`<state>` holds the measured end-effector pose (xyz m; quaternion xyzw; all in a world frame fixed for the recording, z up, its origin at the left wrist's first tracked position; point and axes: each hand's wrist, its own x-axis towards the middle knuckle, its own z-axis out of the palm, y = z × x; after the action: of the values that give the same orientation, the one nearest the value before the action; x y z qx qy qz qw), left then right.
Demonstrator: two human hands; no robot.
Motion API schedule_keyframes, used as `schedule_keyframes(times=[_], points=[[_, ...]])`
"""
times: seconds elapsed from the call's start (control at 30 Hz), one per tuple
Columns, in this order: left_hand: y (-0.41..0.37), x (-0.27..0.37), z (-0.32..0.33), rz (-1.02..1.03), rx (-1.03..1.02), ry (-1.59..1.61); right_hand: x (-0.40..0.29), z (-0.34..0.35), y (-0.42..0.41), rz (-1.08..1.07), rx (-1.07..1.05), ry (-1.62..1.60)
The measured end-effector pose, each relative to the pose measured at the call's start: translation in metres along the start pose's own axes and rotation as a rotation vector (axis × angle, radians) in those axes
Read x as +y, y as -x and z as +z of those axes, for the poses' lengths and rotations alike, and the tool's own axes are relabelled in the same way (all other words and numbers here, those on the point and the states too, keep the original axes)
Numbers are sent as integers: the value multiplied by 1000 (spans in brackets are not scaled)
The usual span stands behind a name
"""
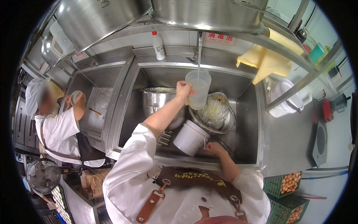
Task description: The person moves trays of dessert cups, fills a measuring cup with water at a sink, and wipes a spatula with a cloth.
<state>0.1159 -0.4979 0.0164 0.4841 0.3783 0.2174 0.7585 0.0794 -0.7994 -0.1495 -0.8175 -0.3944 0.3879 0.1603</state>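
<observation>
My left hand (185,91) grips a translucent plastic measuring jug (199,96) by its handle side, under water (199,57) running from a tap (200,39). Down in the sink, my right hand (214,149) touches the thin handle of a white plastic bucket (190,137), which lies tilted; whether the fingers close on the handle is not clear. Behind the bucket, a large wire whisk (213,112) rests in a metal bowl (230,123). A deep steel mixing bowl (159,102) stands at the sink's left, partly hidden by my left forearm.
A co-worker (56,123) holds a round container (76,98) over the left sink (98,112). A red-capped bottle (158,46) stands on the back ledge. Large steel bowls (207,16) sit on the shelf above; yellow cloths (263,56) hang at the right. White buckets (285,96) stand on the right counter.
</observation>
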Motion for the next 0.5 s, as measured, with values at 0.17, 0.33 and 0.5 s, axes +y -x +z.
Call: schedule_keyframes(times=[0.17, 0.33, 0.5], points=[[2, 0, 1, -11, 2, -2, 0, 0, 1, -9, 16, -11], [1, -1, 0, -18, 6, -4, 0, -1, 1, 4, 5, -19], [3, -1, 1, -25, 9, -18, 1, 1, 1, -10, 9, 0]])
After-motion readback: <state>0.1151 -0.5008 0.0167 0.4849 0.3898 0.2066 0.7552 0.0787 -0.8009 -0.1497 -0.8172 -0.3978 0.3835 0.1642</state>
